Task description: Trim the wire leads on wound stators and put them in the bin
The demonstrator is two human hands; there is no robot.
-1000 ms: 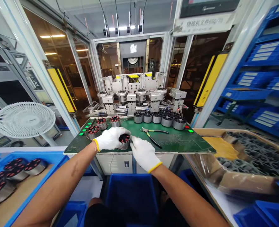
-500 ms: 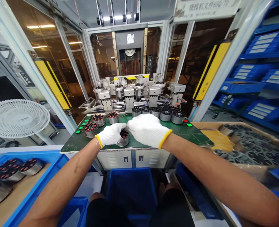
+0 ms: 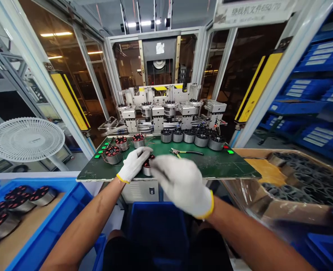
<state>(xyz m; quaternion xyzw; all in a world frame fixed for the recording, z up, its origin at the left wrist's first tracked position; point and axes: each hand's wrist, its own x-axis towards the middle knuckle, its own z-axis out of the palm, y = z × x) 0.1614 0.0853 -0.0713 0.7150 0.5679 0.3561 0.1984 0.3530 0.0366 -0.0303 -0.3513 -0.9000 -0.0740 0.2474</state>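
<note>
A wound motor stator (image 3: 147, 171), a metal ring with dark slots and copper coils, stands near the front edge of the green worktop (image 3: 219, 165). My left hand (image 3: 134, 162), in a white glove with a yellow cuff, is closed around its left side. My right hand (image 3: 183, 180), gloved alike, is in front of the stator's right side and covers part of it. Its fingers look curled together, somewhat blurred, and whatever they may pinch is hidden. Just beyond the right hand lie cutting pliers (image 3: 191, 152) with yellow-green and black handles.
Several wound stators (image 3: 112, 155) stand at the worktop's left, with loose wire ends. Several unwound stators (image 3: 201, 139) line the back right, before the winding machine (image 3: 157, 111). A blue crate (image 3: 70, 199) of stators is at left, a carton (image 3: 285, 210) of cores at right, a fan (image 3: 26, 139) far left.
My right hand has moved toward me and down to the right, uncovering the pliers. My left hand stays at the stator, its fingers now higher over it. The view has shifted slightly.
</note>
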